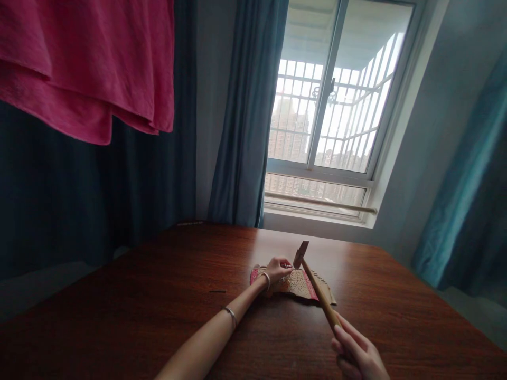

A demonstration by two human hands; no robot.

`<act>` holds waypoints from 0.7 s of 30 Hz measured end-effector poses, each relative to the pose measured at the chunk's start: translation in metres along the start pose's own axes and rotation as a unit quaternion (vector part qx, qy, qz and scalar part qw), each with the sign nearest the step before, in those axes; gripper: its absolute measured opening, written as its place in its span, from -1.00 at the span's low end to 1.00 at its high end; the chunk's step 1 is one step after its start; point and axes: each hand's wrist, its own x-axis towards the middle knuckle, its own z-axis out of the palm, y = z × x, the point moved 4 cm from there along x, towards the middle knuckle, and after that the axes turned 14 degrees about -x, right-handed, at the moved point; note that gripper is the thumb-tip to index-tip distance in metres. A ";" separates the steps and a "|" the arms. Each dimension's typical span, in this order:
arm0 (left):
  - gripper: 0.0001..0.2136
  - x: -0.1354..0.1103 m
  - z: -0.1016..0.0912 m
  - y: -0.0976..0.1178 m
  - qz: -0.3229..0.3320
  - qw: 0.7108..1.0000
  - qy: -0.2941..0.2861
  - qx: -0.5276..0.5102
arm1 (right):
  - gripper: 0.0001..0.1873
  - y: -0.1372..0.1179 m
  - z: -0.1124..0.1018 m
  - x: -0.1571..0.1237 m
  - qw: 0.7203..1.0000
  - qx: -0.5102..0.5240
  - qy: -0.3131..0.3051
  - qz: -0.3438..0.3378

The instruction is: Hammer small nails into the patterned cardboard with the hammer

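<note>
My right hand (356,348) is wrapped round the wooden handle of a hammer (322,303), near the handle's lower end. The hammer's head is raised over the far side of a piece of cardboard (299,287) that lies on the table. Pink strips and many small holes or dots mark the cardboard, and its right edge is ragged. My left hand (278,268) rests at the cardboard's far left part with thumb and fingers pinched together, close to the hammer head. What the pinch holds, if anything, is too small to make out. Bracelets circle my left wrist and forearm.
A thin dark stick-like piece (217,291) lies on the brown wooden table (158,306), left of the cardboard. Pink cloth (91,63) hangs at upper left before dark curtains (249,116). Behind the table is a barred window (325,116).
</note>
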 end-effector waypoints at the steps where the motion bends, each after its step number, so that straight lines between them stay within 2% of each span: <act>1: -0.80 0.000 0.000 0.001 -0.001 1.000 0.001 -0.002 | -0.12 0.000 0.000 0.000 1.000 0.001 0.001 -0.002; 7: -0.81 -0.002 -0.001 0.004 -0.017 1.000 0.001 -0.007 | -0.13 -0.003 -0.001 0.001 1.000 -0.003 -0.011 0.004; 16: -0.78 0.000 0.000 -0.001 0.003 1.000 0.002 -0.004 | -0.08 -0.004 -0.001 -0.001 1.000 -0.012 0.000 0.001; 21: -0.79 0.001 0.000 -0.003 -0.002 1.000 0.004 0.001 | -0.12 -0.008 -0.001 -0.002 1.000 -0.005 0.008 -0.019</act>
